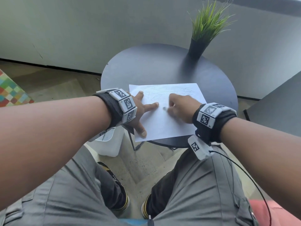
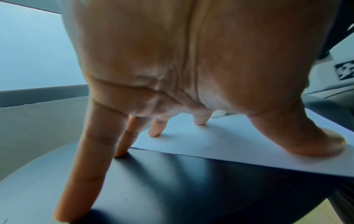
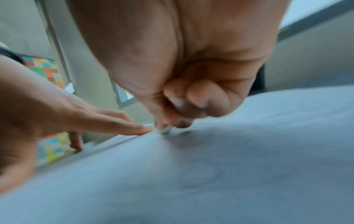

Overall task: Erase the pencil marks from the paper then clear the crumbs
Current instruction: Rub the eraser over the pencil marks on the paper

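Note:
A white sheet of paper point(image 1: 164, 126) with faint pencil scribbles near its far edge lies on a round dark table point(image 1: 146, 67). My left hand point(image 1: 140, 108) lies spread on the sheet's left side, fingers straight, pressing it down; two fingers reach past the edge onto the table point(image 2: 172, 189). My right hand point(image 1: 180, 106) is curled over the middle of the paper and pinches a small whitish eraser point(image 3: 166, 130) against the sheet point(image 3: 210, 174). The right hand is blurred in both views. The eraser is mostly hidden by the fingers.
A black vase with green grass point(image 1: 197, 44) stands at the table's far right. A white bin point(image 1: 110, 142) sits on the floor under my left wrist. A grey wall runs behind the table, and a coloured checkered mat point(image 1: 11, 92) lies at far left.

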A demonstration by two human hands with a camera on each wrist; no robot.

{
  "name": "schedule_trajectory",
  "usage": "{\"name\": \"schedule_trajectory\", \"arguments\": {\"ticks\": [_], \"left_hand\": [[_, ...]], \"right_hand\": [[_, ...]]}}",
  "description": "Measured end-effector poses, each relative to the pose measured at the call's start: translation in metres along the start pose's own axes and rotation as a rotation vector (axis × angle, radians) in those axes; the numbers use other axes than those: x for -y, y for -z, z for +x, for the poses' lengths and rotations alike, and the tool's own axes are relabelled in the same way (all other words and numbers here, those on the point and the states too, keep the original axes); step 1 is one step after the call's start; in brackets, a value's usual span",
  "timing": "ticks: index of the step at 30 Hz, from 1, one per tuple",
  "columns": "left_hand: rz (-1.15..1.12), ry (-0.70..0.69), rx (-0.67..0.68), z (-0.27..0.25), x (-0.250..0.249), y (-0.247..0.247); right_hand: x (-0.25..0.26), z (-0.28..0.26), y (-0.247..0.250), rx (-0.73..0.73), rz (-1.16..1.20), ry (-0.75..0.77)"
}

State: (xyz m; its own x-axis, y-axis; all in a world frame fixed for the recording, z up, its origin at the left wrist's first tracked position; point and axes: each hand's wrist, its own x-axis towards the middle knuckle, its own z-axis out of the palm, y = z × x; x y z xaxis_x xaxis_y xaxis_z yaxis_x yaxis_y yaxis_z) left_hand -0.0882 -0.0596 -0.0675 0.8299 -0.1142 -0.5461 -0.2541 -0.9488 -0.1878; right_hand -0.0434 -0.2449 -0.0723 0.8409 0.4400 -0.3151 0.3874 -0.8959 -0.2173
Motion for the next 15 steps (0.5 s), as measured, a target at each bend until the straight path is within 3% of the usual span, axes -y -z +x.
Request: {"name": "schedule_trajectory", "arguments": {"ticks": [1,3,6,7,11,15], "left_hand": [[-0.005,-0.003,0.007,-0.001,0.000,0.001],[-0.008,-0.005,0.005,0.000,0.001,0.001],[-0.016,-0.006,0.004,0.000,0.000,0.000],[-0.019,-0.009,0.005,0.000,0.000,0.000],[-0.016,-0.018,0.009,0.000,0.001,0.001],[-0.037,-0.016,0.009,-0.001,0.000,0.000]], "right_hand": [[-0.001,0.000,0.000,-0.041,-0.025,-0.048],[0.010,-0.009,-0.008,-0.019,-0.060,0.050],[0.025,-0.025,-0.020,0.208,-0.041,0.271],[0.019,-0.020,-0.016,0.206,-0.016,0.237],[-0.004,0.001,-0.001,-0.059,0.009,-0.091],[0.026,-0.018,-0.022,0.101,0.009,0.214]]}}
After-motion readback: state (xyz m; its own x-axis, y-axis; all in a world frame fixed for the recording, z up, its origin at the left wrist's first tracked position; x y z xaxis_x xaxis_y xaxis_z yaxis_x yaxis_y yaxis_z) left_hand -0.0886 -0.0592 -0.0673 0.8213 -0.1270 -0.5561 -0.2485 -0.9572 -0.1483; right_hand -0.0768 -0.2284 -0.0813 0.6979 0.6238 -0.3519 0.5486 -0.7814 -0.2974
